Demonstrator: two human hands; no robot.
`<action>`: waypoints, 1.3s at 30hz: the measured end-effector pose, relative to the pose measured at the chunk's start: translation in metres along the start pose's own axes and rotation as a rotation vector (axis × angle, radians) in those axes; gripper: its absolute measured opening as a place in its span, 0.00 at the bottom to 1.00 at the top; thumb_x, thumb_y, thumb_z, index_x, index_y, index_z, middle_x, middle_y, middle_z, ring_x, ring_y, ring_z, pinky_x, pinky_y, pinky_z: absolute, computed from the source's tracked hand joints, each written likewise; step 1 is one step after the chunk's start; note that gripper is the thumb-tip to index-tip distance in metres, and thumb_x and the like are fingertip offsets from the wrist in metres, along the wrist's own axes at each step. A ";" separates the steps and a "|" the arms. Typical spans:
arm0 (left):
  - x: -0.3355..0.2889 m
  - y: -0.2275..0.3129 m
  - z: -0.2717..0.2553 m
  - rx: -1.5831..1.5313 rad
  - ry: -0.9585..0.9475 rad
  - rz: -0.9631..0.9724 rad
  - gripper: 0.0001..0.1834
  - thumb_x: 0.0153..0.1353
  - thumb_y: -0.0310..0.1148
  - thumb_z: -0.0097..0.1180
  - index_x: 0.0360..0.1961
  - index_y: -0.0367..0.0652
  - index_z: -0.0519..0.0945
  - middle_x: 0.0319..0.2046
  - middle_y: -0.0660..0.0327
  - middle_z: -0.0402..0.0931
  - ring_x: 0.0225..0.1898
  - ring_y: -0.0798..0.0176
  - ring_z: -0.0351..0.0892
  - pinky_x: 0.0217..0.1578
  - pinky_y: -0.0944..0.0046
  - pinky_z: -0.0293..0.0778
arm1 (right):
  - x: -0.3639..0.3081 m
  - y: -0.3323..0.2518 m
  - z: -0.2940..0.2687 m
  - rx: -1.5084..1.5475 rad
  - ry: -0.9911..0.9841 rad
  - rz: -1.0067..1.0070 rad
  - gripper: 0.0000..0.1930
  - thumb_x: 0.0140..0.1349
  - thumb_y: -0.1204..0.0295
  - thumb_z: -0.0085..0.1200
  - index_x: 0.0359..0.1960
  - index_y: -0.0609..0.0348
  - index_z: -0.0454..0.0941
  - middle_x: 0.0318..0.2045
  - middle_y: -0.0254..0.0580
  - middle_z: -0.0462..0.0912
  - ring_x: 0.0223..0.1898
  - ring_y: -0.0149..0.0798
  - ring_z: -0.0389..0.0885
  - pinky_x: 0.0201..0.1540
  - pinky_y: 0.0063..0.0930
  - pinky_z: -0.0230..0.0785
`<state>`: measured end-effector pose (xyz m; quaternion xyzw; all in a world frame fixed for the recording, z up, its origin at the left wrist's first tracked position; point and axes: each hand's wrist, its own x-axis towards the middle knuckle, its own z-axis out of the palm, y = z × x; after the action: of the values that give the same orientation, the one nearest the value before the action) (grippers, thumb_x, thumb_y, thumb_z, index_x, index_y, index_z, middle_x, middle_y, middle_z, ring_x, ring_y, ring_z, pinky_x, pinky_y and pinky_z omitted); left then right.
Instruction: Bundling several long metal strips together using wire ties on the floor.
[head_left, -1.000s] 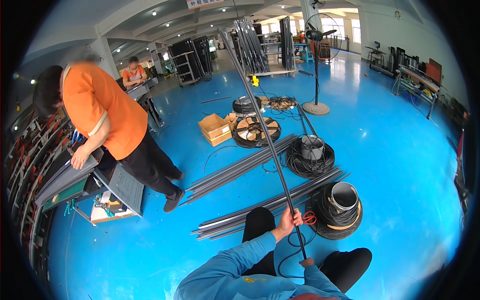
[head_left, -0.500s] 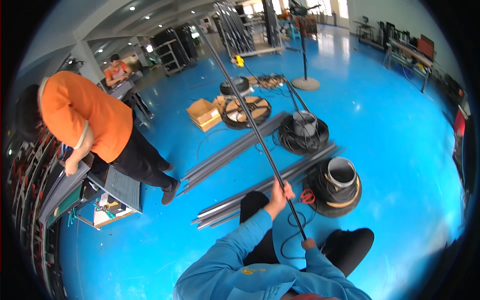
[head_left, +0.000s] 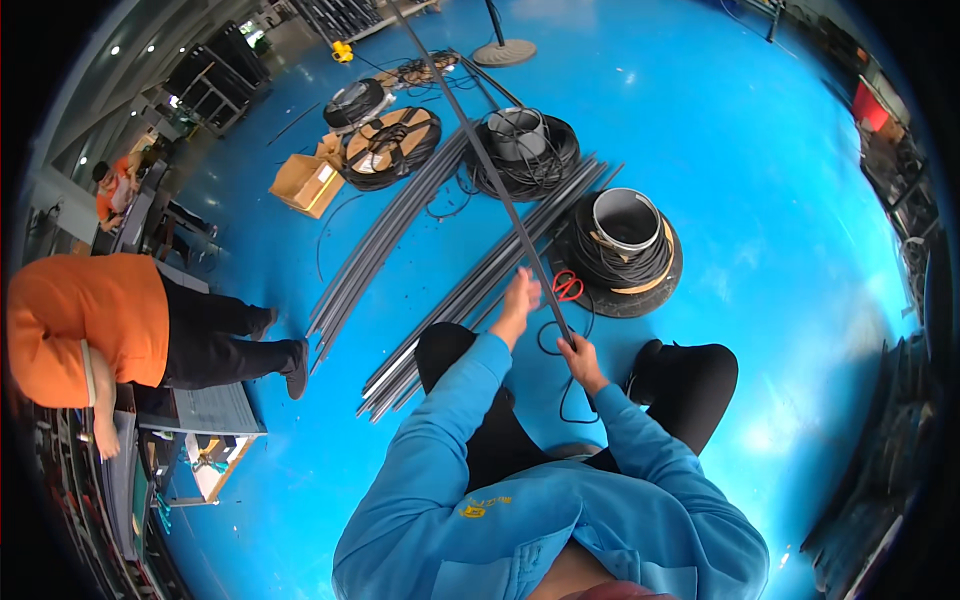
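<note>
A long dark grey bar (head_left: 478,148) slants from the top of the view down to my lap. My right hand (head_left: 583,364) is closed round its near end. Beside the bar, a little farther up, my left hand (head_left: 518,303) is open with its fingers stretched along it; whether they touch it I cannot tell. A black cord (head_left: 592,325) loops on the floor by my right hand, partly hidden by my hand. Red-handled scissors (head_left: 568,286) lie just right of the bar, next to a spool of black cord (head_left: 640,262).
Two bundles of grey bars (head_left: 385,245) lie on the blue floor. Beyond them are more coils (head_left: 530,165), a cardboard box (head_left: 305,184) and a round stand base (head_left: 504,52). At left, a person in orange (head_left: 95,320) bends over a work table (head_left: 215,408).
My view has tilted downward and turned right. My left hand has opened off the bar, while my right hand still grips its near end.
</note>
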<state>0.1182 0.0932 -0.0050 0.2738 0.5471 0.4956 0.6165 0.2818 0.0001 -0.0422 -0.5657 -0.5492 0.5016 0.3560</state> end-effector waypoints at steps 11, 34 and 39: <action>-0.061 -0.078 0.007 0.042 -0.350 -0.439 0.21 0.63 0.47 0.45 0.44 0.39 0.70 0.35 0.51 0.76 0.36 0.57 0.77 0.38 0.64 0.74 | 0.099 -0.014 0.005 0.388 -0.170 0.366 0.14 0.59 0.62 0.48 0.24 0.61 0.70 0.15 0.37 0.69 0.14 0.32 0.64 0.16 0.25 0.59; -0.069 -0.072 0.018 -0.290 -0.302 -0.603 0.12 0.58 0.25 0.48 0.45 0.41 0.69 0.32 0.55 0.74 0.31 0.64 0.75 0.34 0.66 0.71 | 0.245 0.163 0.072 -0.575 -0.233 -0.468 0.22 0.49 0.75 0.44 0.50 0.55 0.68 0.43 0.54 0.73 0.41 0.56 0.73 0.42 0.42 0.68; -0.076 -0.039 0.025 -0.164 -0.298 -0.659 0.18 0.67 0.40 0.39 0.55 0.50 0.61 0.33 0.60 0.75 0.30 0.64 0.75 0.32 0.67 0.72 | 0.257 0.161 0.069 -0.757 -0.361 -0.528 0.22 0.51 0.72 0.46 0.52 0.51 0.67 0.38 0.49 0.75 0.37 0.51 0.74 0.38 0.40 0.68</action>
<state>0.1612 0.0147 -0.0022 0.1020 0.4688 0.2675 0.8356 0.2313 0.2181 -0.2581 -0.4009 -0.8704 0.2494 0.1398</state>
